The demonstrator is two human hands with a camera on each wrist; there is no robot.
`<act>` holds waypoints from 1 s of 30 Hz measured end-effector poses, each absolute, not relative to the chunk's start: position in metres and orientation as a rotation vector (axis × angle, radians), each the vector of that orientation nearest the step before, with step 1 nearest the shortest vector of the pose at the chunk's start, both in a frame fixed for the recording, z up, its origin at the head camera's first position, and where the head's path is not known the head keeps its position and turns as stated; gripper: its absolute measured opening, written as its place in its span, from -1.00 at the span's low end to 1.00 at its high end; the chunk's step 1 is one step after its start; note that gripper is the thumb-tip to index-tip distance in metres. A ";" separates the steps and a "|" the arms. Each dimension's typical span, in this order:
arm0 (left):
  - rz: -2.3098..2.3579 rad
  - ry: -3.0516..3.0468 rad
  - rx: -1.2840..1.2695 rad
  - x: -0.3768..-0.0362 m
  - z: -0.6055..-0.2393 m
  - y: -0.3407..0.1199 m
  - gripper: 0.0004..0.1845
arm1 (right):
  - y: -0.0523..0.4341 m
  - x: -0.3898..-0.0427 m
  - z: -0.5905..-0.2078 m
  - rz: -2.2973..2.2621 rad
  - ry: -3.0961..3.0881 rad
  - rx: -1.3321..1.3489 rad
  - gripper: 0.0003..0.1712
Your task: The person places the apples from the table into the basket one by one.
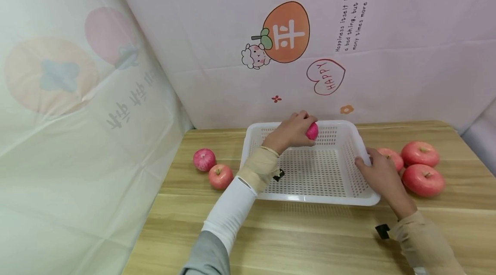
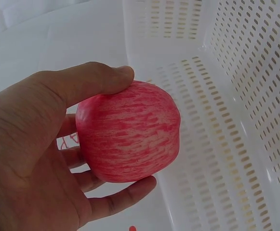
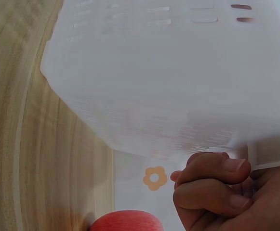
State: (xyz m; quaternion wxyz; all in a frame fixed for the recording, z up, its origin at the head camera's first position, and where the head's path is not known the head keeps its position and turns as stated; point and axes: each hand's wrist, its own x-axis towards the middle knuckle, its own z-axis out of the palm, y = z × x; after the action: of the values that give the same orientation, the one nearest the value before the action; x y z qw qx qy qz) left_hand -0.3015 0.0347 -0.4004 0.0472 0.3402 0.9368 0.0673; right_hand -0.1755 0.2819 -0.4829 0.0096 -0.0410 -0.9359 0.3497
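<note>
Six apples on my feed right now, and one of them is in the left hand (image 1: 293, 131). From the left wrist view the thumb sits over the top of the apple (image 2: 128, 132) and the other fingers curl underneath, so it's cradled all round, not pinched. That looks like a carrying grip to me, secure enough that the fruit won't roll off the palm. From the head camera the held apple (image 1: 312, 131) hangs over the far side of the white perforated basket (image 1: 310, 197), roughly 12 o'clock of its middle, above the floor and not touching it as far as I can tell.

The right hand (image 1: 381, 176) is at the basket's 3 o'clock side, fingers hooked over the rim. The right wrist view shows them bent round the plastic edge (image 3: 270, 161), so I'd say it's bracing the light basket so it doesn't skid on the wooden table (image 1: 310, 240).

Loose fruit is split in two groups, which is probably just what's within each arm's reach. At the basket's 9 o'clock there's a darker pink apple (image 1: 204, 159) with a paler apple (image 1: 221, 176) just beside it. Out at 3 o'clock three apples (image 1: 420, 167) cluster together, one partly hidden behind the right hand. Nothing lies inside the basket.
</note>
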 end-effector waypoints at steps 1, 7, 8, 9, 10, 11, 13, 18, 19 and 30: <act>0.202 2.856 1.042 -0.301 -0.400 0.036 -0.25 | 0.282 -0.176 -0.483 1.092 -2.923 -0.127 -0.19; 0.189 2.845 1.068 -0.302 -0.401 0.044 -0.27 | 0.281 -0.175 -0.481 1.099 -2.927 -0.135 -0.18; 0.188 2.842 1.069 -0.302 -0.401 0.045 -0.27 | 0.281 -0.175 -0.481 1.099 -2.930 -0.137 -0.18; 0.188 2.839 1.075 -0.302 -0.402 0.046 -0.27 | 0.282 -0.175 -0.481 1.097 -2.933 -0.139 -0.18; 0.185 2.835 1.076 -0.302 -0.402 0.047 -0.27 | 0.282 -0.175 -0.481 1.096 -2.935 -0.141 -0.18; 0.180 2.833 1.082 -0.302 -0.402 0.048 -0.27 | 0.282 -0.175 -0.481 1.095 -2.937 -0.142 -0.17; 0.171 2.828 1.096 -0.301 -0.402 0.049 -0.27 | 0.282 -0.175 -0.482 1.092 -2.941 -0.145 -0.17; 0.148 2.827 1.109 -0.298 -0.403 0.055 -0.28 | 0.283 -0.175 -0.483 1.105 -2.947 -0.146 -0.16; 0.145 2.825 1.107 -0.298 -0.404 0.057 -0.28 | 0.283 -0.175 -0.483 1.107 -2.947 -0.146 -0.16; 0.114 2.797 1.094 -0.297 -0.409 0.071 -0.27 | 0.284 -0.177 -0.483 1.091 -2.940 -0.145 -0.16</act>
State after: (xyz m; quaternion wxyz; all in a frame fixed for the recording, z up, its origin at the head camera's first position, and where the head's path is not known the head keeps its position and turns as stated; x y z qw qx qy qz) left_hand -0.2967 0.0713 -0.4088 0.0678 0.3632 0.9285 0.0379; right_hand -0.1767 0.2839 -0.4835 0.0013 -0.0464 -0.9366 0.3474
